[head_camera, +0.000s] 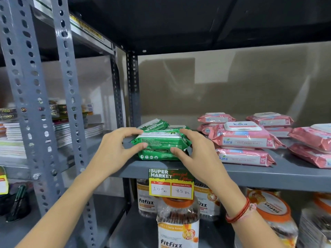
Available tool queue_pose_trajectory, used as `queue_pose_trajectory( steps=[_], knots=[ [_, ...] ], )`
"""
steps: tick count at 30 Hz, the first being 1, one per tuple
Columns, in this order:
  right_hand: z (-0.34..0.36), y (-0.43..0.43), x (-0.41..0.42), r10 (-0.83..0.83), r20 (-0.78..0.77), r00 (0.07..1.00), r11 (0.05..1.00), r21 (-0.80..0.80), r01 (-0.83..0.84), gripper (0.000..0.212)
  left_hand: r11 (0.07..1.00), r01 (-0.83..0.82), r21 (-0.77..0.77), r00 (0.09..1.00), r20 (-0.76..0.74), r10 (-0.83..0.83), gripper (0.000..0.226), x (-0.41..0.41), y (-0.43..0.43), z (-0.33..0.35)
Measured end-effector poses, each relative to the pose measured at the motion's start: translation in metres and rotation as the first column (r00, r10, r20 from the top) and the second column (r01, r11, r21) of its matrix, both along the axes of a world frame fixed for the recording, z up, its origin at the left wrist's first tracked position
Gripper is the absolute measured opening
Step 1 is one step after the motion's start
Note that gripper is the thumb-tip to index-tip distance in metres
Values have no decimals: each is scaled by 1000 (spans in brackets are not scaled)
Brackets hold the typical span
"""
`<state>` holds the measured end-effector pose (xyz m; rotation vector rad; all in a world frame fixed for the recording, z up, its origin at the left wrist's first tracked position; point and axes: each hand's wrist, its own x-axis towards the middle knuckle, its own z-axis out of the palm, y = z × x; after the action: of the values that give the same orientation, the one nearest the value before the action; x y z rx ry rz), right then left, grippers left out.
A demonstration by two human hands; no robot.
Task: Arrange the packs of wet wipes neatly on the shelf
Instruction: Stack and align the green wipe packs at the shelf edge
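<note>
A grey slotted-steel shelf [268, 173] is carrying the goods. The left hand [114, 149] and right hand [195, 153] are gripping the top green plastic wet-wipe pack [160, 141], fingers clamped on both ends, atop a half-hidden green stack at the shelf's front edge. Pink wipe packs [243, 138] are sitting rightward, the farthest cut off.

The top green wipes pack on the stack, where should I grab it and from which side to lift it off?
Take the top green wipes pack by its two short ends, coming from the open shelf front. It lies flat and wide on a lower green pack, so the ends are free. Left hand and right hand already bracket it this way.
</note>
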<state>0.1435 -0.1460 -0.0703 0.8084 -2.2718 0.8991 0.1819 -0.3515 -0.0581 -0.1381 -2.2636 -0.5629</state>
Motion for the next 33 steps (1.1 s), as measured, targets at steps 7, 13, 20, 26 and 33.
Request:
queue_pose_trajectory(
  steps=[7,13,20,26,33],
  knots=[
    [-5,-2,-6,27,-95,995,999,43,-23,44,968,6,-251,990,136,29,37,-17,-6,18],
    [-12,-21,7,97,-311,946,994,-9,-105,35,926,21,-376,970,232,72,43,-43,-5,29],
    [-1,-14,3,173,-231,957,978,-75,-195,36,997,-18,-73,1000,14,19,30,-17,8,34],
    [20,-17,-27,60,10,998,989,-138,-58,34,997,5,-83,988,-152,-17,31,24,51,19],
    [17,-25,-56,37,163,986,985,-174,-8,34,952,-176,-250,973,-192,130,40,8,80,-9]
  ],
)
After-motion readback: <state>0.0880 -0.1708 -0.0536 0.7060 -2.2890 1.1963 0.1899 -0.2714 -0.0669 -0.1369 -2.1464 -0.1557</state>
